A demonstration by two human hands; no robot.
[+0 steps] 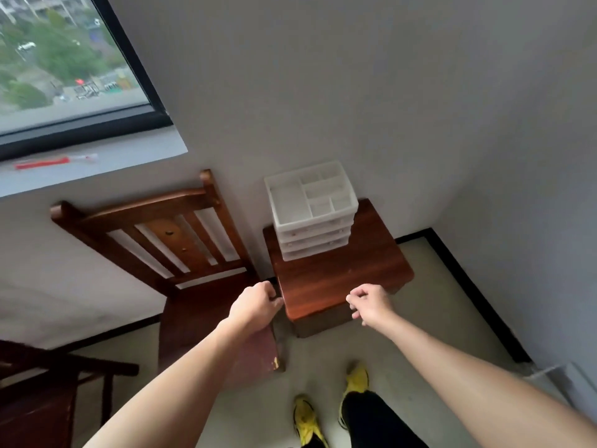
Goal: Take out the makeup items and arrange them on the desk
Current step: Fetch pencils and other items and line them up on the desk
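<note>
A white plastic organizer (311, 210) with several shallow drawers and an open compartment tray on top stands at the back of a small dark wooden table (339, 273). Its top compartments look empty, and no makeup items show. My left hand (256, 305) curls around the table's front left corner, thumb against the edge. My right hand (371, 303) curls over the table's front edge toward the right, fingers above and below the top. Both arms reach forward from the bottom of the view.
A wooden chair (168, 240) stands close against the table's left side, below a window sill holding a red object (42, 163). Grey walls meet in a corner behind the table. Another dark wooden piece (38, 392) is at lower left. My yellow shoes (357, 378) stand on pale floor.
</note>
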